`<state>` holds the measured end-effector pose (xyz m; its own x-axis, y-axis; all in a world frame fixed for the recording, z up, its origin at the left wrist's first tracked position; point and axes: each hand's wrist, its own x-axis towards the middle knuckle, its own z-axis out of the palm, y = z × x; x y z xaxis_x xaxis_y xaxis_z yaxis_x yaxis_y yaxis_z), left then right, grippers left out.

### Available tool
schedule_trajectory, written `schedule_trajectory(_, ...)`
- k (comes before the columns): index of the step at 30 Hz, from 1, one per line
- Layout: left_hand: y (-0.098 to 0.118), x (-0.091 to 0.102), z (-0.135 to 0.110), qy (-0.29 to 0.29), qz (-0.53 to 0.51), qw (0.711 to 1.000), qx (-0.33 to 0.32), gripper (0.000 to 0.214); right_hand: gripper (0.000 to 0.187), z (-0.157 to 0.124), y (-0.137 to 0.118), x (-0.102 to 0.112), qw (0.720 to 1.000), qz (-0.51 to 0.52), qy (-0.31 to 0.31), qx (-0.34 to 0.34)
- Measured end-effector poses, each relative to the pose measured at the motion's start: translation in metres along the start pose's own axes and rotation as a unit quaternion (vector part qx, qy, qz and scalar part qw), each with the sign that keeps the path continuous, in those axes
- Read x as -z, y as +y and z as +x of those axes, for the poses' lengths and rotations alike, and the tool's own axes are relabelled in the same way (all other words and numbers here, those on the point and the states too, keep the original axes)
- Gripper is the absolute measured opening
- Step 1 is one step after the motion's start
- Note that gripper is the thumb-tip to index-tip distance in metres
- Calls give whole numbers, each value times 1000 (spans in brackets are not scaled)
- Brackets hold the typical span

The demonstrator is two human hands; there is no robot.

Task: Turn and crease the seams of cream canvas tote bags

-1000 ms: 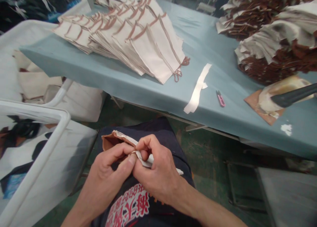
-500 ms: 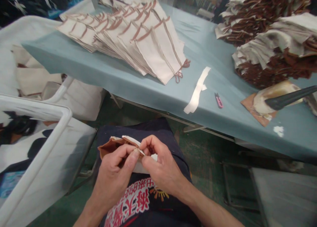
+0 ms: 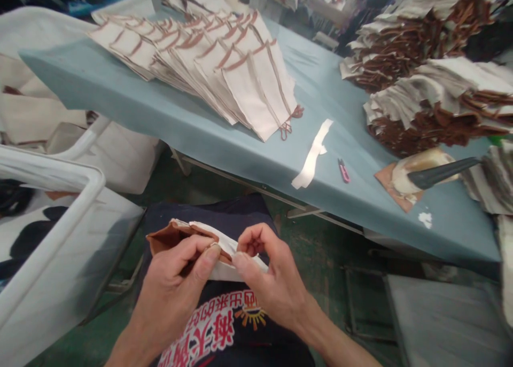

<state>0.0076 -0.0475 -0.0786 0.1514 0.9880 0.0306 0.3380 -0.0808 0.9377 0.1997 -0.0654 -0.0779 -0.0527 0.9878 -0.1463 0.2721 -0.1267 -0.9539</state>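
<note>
Over my lap, a folded cream fabric piece with a brown inner side is between my hands. My left hand is closed, its thumb and forefinger pinching the brown edge of this piece. A little to the right, my right hand has its fingers curled in and its thumb pressed at the cream edge. The palms and undersides of the fingers hide part of the fabric. A dark apron with red and white lettering lies beneath both hands.
A blue-covered table holds overlapping cream pieces, a white strip, pink thread snips, a glue container with a dark-handled brush, and brown-and-cream stacks. White bins stand at left.
My right hand has slid to the right along the edge, farther from my left hand, so more cream fabric shows between them. The camera view has shifted slightly.
</note>
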Motion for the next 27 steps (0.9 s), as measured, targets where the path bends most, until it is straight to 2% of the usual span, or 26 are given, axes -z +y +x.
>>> schedule_trajectory(3,-3,-1,-4,17,0,1000,1,32,15,8,-7,-8,1000,4,-24,1)
schedule_trajectory(5,-8,-2,-9,21,-9,999,31,33,13,8,-5,-13,999,8,-45,14)
schedule_trajectory(7,-13,-4,-13,10,-18,998,64,36,5,5,0,-15,998,-18,-37,54)
schedule_trajectory(9,-15,-4,-16,9,-25,997,75,37,10,-1,5,-14,993,-44,-34,101)
schedule_trajectory(14,-8,5,-13,-9,0,1000,-7,20,26,-7,5,3,983,-49,-80,160)
schedule_trajectory(16,-2,11,-9,-23,13,999,-40,16,26,-1,3,10,977,-40,-83,193)
schedule_trajectory(19,6,19,-2,-43,28,996,-76,18,18,16,1,18,956,-13,-90,280)
schedule_trajectory(23,10,25,1,-70,37,992,-95,20,10,43,-1,22,908,1,-196,370)
schedule_trajectory(27,11,28,1,-102,33,990,-96,21,14,59,-5,29,873,-64,-240,420)
